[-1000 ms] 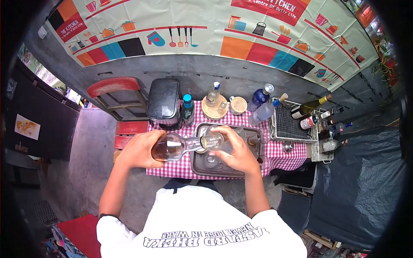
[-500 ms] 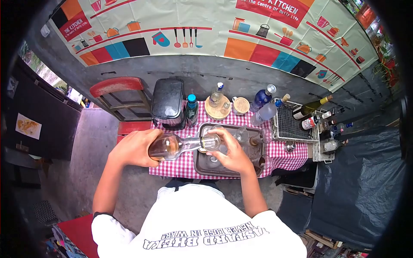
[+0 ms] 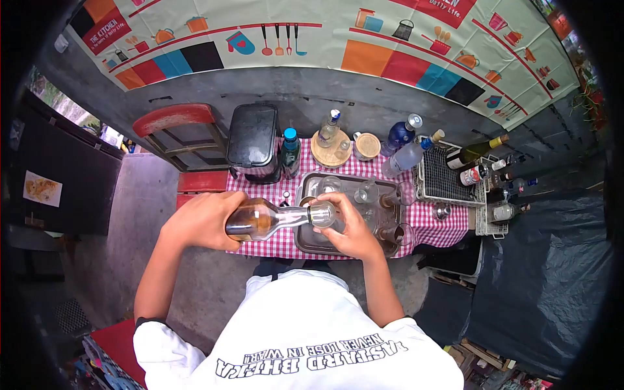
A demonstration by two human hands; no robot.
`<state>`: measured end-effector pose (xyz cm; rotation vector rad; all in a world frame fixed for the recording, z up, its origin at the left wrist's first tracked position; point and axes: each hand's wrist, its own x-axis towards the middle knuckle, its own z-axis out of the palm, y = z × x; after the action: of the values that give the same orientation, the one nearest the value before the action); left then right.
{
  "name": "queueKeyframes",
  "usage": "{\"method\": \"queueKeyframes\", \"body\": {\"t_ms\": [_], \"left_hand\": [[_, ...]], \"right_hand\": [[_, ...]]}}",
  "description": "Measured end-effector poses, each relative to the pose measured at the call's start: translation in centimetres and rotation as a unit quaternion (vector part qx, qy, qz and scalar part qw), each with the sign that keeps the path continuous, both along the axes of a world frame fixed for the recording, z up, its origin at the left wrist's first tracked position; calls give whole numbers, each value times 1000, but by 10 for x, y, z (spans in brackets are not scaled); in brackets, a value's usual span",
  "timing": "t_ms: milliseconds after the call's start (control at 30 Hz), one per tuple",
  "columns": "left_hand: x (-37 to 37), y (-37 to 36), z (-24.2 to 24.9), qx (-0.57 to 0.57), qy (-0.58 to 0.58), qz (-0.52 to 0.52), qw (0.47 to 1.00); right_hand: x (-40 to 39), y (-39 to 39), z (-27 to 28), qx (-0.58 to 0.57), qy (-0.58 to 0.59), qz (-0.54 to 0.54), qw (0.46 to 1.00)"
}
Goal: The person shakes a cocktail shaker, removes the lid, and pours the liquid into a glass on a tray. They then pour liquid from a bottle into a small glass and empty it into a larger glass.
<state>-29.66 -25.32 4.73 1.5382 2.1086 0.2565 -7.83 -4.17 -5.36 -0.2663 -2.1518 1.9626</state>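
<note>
My left hand (image 3: 198, 220) is wrapped round the body of a clear glass bottle (image 3: 266, 222) with amber-brown liquid in it. The bottle lies nearly level, its neck pointing right. At its mouth, a small shot glass (image 3: 323, 214) is pinched between the thumb and fingers of my right hand (image 3: 356, 233). The bottle's mouth overlaps the rim of this glass. Below and behind my right hand, a brown serving tray (image 3: 351, 177) carries several glasses, among them a stemmed glass (image 3: 367, 192) and a glass lying near its right side (image 3: 394, 234).
A red checked cloth (image 3: 273, 249) covers the table. Along its back stand a black lidded bin (image 3: 253, 138), a teal-capped bottle (image 3: 290, 154), a bottle on a round wooden board (image 3: 330, 156), a mug (image 3: 366, 147) and blue bottles (image 3: 402, 134). Wire racks (image 3: 448, 174) with bottles stand right; a red chair (image 3: 174, 121) left.
The table and wall sit slightly higher in view. Both hands keep the bottle and shot glass together, and the brown liquid now shows more plainly in the bottle.
</note>
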Motion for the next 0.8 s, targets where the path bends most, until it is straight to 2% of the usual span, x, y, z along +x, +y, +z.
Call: {"method": "queueKeyframes", "body": {"t_ms": [467, 800], "left_hand": [[21, 5, -2, -29, 11, 1, 1000], [29, 6, 3, -24, 0, 16, 1000]], "right_hand": [[17, 6, -4, 28, 6, -7, 1000], [19, 11, -7, 4, 10, 15, 1000]]}}
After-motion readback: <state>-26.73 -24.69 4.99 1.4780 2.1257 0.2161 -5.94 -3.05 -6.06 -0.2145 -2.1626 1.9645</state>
